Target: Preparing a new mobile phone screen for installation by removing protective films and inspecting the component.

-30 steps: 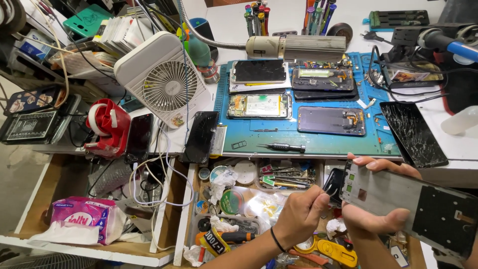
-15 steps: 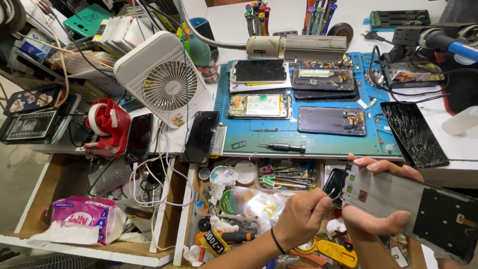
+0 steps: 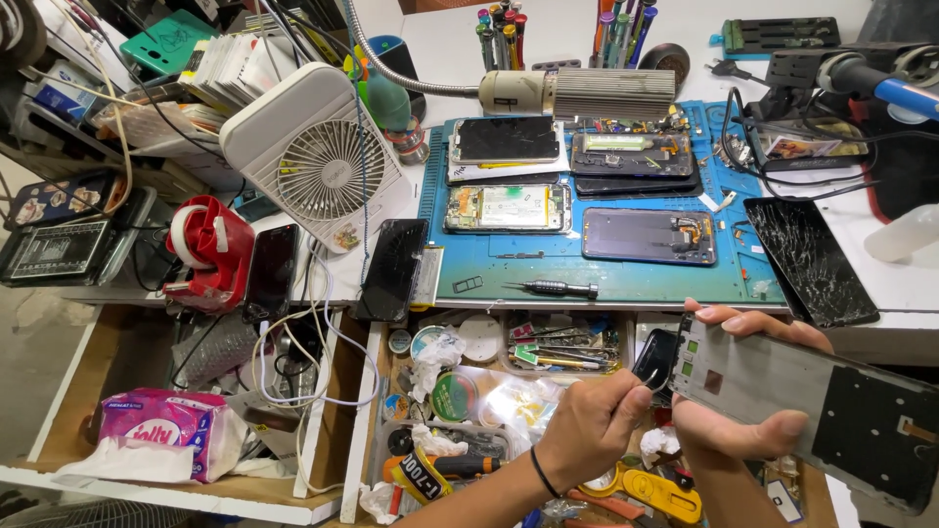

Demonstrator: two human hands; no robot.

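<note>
**Panel held over the open drawer**

Panel, a phone screen assembly seen from its back, lay tilted in the right hand, whose fingers were curled around its left end with the thumb below. Compared with a second earlier, it had tipped a little and its far end had sunk toward the lower right. The left hand had risen from the drawer to the panel's left edge, and its fingertips were pinched on a small dark piece there; whether that piece was attached could not be told. This suggested work on that corner had begun.

Below lay the drawer, full of tape rolls and tweezers. Farther off, a screwdriver and opened phones rested on the blue mat, a cracked screen to its right and a fan to its left.
</note>
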